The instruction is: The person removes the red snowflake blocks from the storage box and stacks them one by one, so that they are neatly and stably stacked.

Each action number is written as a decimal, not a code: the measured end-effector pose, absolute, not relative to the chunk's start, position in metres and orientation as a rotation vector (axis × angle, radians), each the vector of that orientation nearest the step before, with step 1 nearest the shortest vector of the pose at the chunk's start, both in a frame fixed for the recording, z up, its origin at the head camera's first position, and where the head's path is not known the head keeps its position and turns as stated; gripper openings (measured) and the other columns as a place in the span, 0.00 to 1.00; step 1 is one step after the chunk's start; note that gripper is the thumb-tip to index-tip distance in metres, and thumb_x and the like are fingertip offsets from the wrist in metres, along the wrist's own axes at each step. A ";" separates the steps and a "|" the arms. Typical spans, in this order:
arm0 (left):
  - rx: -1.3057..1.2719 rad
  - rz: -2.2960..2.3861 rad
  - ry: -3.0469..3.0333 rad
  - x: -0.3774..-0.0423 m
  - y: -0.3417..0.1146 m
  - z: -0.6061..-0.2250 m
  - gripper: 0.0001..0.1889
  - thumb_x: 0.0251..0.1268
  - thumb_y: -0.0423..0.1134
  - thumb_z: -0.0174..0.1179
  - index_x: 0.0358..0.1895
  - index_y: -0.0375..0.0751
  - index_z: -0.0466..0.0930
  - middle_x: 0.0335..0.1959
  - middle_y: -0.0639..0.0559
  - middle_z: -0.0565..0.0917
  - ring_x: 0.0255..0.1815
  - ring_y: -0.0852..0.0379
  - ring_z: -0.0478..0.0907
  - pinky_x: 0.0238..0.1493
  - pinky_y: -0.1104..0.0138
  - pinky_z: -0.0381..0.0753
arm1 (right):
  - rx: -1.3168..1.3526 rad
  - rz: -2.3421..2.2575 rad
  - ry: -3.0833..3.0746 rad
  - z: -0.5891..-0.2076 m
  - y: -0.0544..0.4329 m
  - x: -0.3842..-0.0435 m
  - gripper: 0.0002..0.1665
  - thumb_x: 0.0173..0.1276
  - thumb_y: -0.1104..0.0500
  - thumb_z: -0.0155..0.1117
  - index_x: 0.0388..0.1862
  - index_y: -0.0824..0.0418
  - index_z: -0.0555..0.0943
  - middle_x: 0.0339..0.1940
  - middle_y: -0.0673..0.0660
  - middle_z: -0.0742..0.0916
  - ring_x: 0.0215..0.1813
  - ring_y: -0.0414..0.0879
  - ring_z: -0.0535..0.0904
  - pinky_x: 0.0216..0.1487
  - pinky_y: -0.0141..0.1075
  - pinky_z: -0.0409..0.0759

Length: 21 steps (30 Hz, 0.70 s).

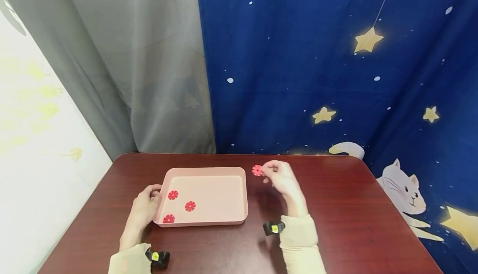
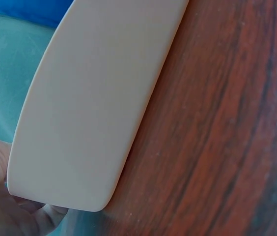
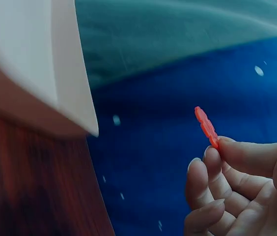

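Cream sleeves [image 1: 300, 240] foremost, your right hand [image 1: 282, 180] pinches a red disc [image 1: 257, 170] between its fingers [image 3: 196, 182] just beside the pink tray [image 1: 220, 195] your left hand [image 1: 143, 205] grips; apparently mid-transfer, your next move calls for steadiness.

It was a curtained corner, but home or workplace was unclear. At six o'clock stood a red-brown wooden table [image 1: 347, 207]. A grey cloth curtain [image 1: 168, 99] hung at eleven, a blue cloth curtain [image 1: 280, 79] with yellow stars [image 1: 369, 40] and a white cat [image 1: 401, 193] at two, a white flowery sheet [image 1: 48, 174] at nine.
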<state>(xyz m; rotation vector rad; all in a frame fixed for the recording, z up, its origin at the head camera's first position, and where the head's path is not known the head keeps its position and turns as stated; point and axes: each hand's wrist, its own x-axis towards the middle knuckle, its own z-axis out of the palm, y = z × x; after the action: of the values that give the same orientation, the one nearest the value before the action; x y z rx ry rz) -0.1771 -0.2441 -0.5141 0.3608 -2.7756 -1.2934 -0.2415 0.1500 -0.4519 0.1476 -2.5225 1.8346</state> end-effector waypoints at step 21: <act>0.374 -1.284 -2.761 -0.176 -0.245 -0.515 0.18 0.74 0.36 0.49 0.62 0.33 0.71 0.42 0.41 0.77 0.40 0.48 0.74 0.38 0.62 0.72 | -0.376 1.803 -2.566 -0.506 0.245 -0.211 0.10 0.70 0.65 0.59 0.43 0.71 0.81 0.29 0.57 0.85 0.25 0.45 0.80 0.21 0.34 0.69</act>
<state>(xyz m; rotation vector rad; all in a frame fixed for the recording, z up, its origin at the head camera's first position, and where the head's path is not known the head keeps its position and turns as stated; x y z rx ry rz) -0.1761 -0.2446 -0.5147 0.3735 -2.7610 -1.2838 -0.2109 0.2452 -0.5056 -0.3765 -2.5656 1.8035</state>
